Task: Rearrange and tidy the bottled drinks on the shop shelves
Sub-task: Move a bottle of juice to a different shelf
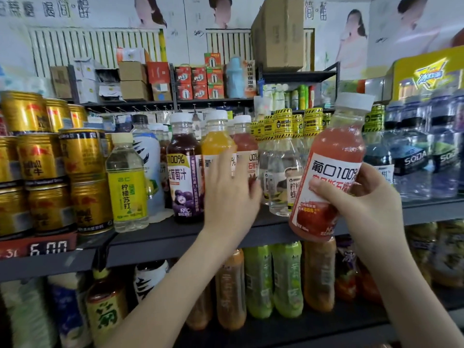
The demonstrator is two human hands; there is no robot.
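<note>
so my right hand (361, 197) has got a pink juice bottle (329, 169), thumb and fingers curled round the lower half of its white label. White cap is on top and the bottle leans a bit to the right. It's off the shelf (175, 237), held out past the front edge, right of the middle, in front of the clear bottles with yellow and black striped caps (283, 156)

My left hand (228, 192) isn't holding anything. It's flat, fingers straight and close together, laid up against the front of the orange juice bottle (217, 139), fingertips reaching over towards the red juice bottle (246, 146) just beside it. The hand's a bit blurred so I can't tell how hard it's pressing, if at all

Those two stand upright in a row near the front edge around the middle of the shelf, with a purple grape juice bottle (184, 169) touching the orange one on its left. Further left there's a lemon soda bottle (126, 182) with a yellow label, right at the front edge, and then stacked gold cans (50, 167) filling the left end. A price tag (49, 247) reading 6.00 sits on the edge under the cans

Right end of the shelf is dark-labelled soda water bottles (411, 159). Shelf below has green bottles (273, 280) and some amber ones, all pretty blurry
</note>
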